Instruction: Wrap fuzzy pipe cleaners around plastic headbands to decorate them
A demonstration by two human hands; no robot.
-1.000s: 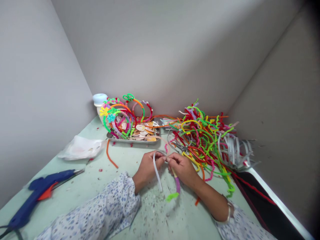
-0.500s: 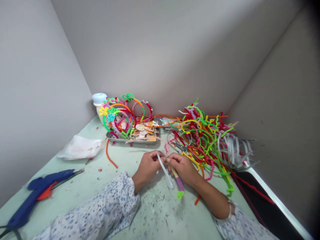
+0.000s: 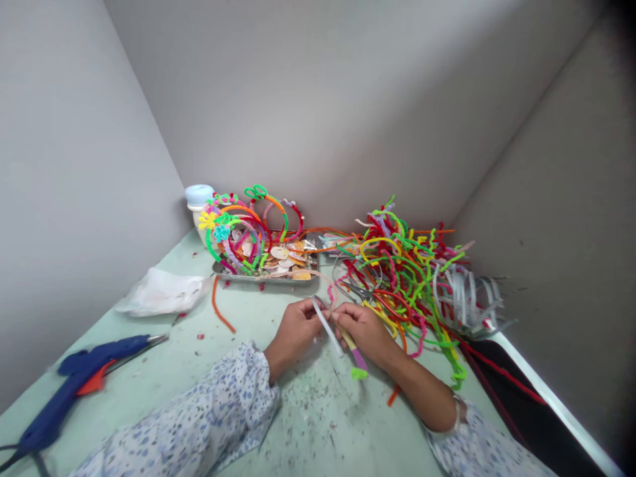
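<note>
Above the middle of the table, my left hand (image 3: 297,329) and my right hand (image 3: 365,331) meet fingertip to fingertip, both closed in a pinch. Between them is a curved headband (image 3: 328,326); its bare whitish end slants down from my left fingers. The other end, under my right fingers, is wrapped in yellowish and purple pipe cleaner (image 3: 358,358), with bright green (image 3: 359,374) at the tip. A pale pink pipe cleaner (image 3: 318,274) runs from the fingertips up and left toward the tray. My fingers hide the exact spot they pinch.
A metal tray (image 3: 268,281) holds finished colourful headbands (image 3: 238,232) and pale pieces. Tangled pipe cleaners (image 3: 407,265), scissors (image 3: 358,290) and bare headbands (image 3: 467,298) lie to the right. A blue glue gun (image 3: 84,371) and a white plastic bag (image 3: 161,291) lie left.
The headband's two ends have shifted slightly upward and turned a little. The pale pink pipe cleaner's loose length lies slightly differently. Both hands keep their pinch in nearly the same place.
</note>
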